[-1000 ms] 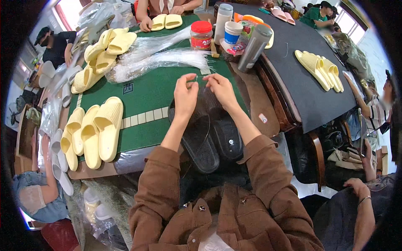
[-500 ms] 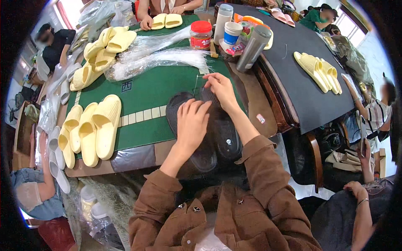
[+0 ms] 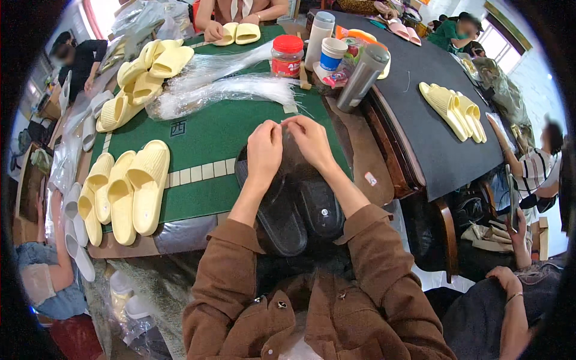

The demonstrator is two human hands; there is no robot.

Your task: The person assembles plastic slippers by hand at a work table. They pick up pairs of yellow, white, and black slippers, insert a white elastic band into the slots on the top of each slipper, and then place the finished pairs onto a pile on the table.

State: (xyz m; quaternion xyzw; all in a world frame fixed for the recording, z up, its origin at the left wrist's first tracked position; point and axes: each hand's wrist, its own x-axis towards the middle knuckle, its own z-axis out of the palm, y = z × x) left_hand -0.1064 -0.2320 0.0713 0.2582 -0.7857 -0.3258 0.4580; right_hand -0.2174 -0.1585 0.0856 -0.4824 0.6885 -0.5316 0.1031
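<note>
Your left hand (image 3: 265, 149) and right hand (image 3: 309, 139) are close together above the black slippers (image 3: 283, 225), which lie side by side at the near edge of the green mat (image 3: 216, 138). Each hand is closed in a pinch; you cannot confirm any item between the fingertips. Clear strands (image 3: 234, 96) lie beyond.

Left hand (image 3: 264, 150) up again after half-second-ago dip, loosely open, over left black slipper (image 3: 283, 227); fingers now drawn together. Right hand (image 3: 312, 143) sits slightly closer to wearer's body. Both sets of fingertips, well apart then, now nearly meet. More of that slipper's footbed shows.
</note>
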